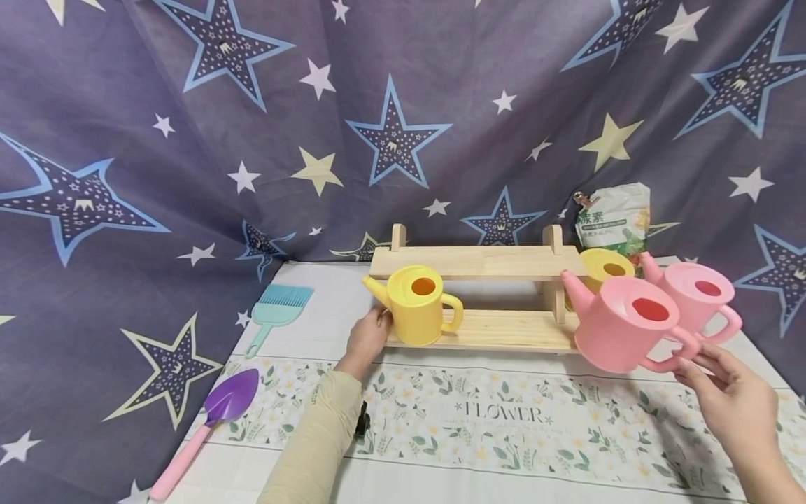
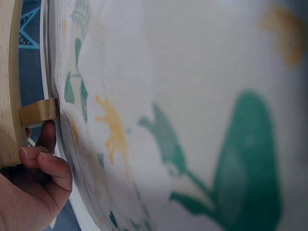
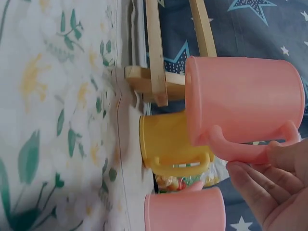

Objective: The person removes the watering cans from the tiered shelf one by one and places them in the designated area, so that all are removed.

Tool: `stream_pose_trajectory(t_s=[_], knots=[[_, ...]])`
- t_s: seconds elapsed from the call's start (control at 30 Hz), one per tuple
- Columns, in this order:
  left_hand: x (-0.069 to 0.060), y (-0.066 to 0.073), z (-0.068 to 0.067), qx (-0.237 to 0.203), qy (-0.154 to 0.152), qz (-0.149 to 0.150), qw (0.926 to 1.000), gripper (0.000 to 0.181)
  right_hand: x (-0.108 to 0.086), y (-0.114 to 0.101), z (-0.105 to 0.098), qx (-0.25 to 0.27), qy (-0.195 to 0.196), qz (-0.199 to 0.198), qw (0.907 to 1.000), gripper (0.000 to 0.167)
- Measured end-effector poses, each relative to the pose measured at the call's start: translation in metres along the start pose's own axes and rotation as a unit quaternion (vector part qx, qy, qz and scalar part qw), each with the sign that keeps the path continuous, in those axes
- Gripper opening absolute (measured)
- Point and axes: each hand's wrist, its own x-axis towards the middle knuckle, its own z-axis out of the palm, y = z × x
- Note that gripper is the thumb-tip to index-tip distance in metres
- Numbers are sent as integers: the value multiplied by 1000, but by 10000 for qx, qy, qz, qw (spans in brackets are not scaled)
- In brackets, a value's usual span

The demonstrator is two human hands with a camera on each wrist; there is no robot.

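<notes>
A pink watering can [image 1: 626, 325] is held by its handle in my right hand [image 1: 739, 402]; the right wrist view shows thumb and fingers pinching the handle of this can [image 3: 245, 98]. My left hand [image 1: 368, 339] grips the left end of the wooden shelf's lower board [image 1: 504, 329], its fingers curled at the wood [image 2: 7, 86] in the left wrist view. On that board, near its left end, a yellow watering can [image 1: 418, 308] stands with its spout to the left. Behind the held can are a second pink can [image 1: 699, 287] and another yellow can [image 1: 604, 262].
A white bag [image 1: 613, 217] with a clip stands at the back right. At the left lie a teal brush [image 1: 277, 311] and a purple trowel [image 1: 233, 395] with a pink handle. A floral runner [image 1: 441, 420] crosses the white table in front of the shelf.
</notes>
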Motion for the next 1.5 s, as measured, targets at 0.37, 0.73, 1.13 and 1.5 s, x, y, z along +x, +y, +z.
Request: stream_pose_trajectory(t_s=[0.37,0.73,1.13,1.5], knots=[[-1,-1,1,-23,13,-1,10000,44,-4,17,-8,75,252,493,9984,38],[-3,0,0,-55,-3,16,10000,44,-6,33,-10,-494,100,664,9965,35],[-3,-1,2,-46,4,33,10000,44,-11,39,-2,-1167,-421,907,9881,35],[-2,0,-1,-70,7,89,9999,44,-9,43,0,-1260,-1022,1084,9808,37]])
